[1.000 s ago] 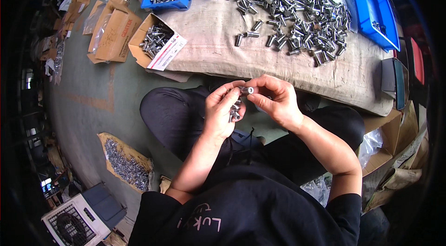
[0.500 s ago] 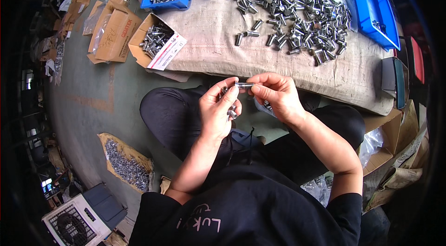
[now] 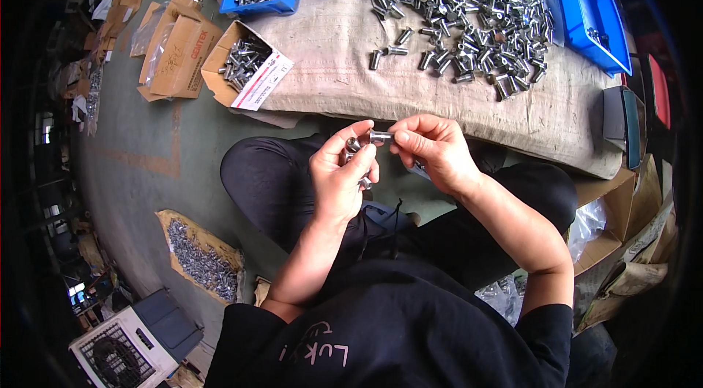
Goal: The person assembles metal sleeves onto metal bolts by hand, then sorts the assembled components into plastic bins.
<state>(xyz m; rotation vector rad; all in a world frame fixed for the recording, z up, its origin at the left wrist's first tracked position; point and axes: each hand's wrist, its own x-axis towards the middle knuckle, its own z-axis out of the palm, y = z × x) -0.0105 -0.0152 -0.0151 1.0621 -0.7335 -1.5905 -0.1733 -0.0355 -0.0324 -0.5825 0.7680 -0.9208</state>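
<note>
Over my lap, my right hand (image 3: 436,150) pinches a shiny metal bolt (image 3: 381,137) by its shank between thumb and fingers. The bolt lies about level, its wider head pointing at my left hand (image 3: 340,172). The thumb and index finger of that hand are parted around the head; whether they touch it I cannot tell. More metal bolts (image 3: 353,145) are held in the curled fingers of my left hand, partly hidden. Beyond both hands, a big pile of similar bolts (image 3: 458,21) covers part of the cloth-covered table (image 3: 337,73).
A blue bin (image 3: 282,3) and an open carton (image 3: 217,87), both holding bolts, are at the table's left. Another blue bin (image 3: 586,32) with a few dark parts sits at the right. Small metal parts fill a floor tray (image 3: 172,260) near a fan unit (image 3: 132,348).
My left thumb and index finger have loosened and parted from the bolt, showing more of its head. The right hand still pinches it, nearly in the same place.
</note>
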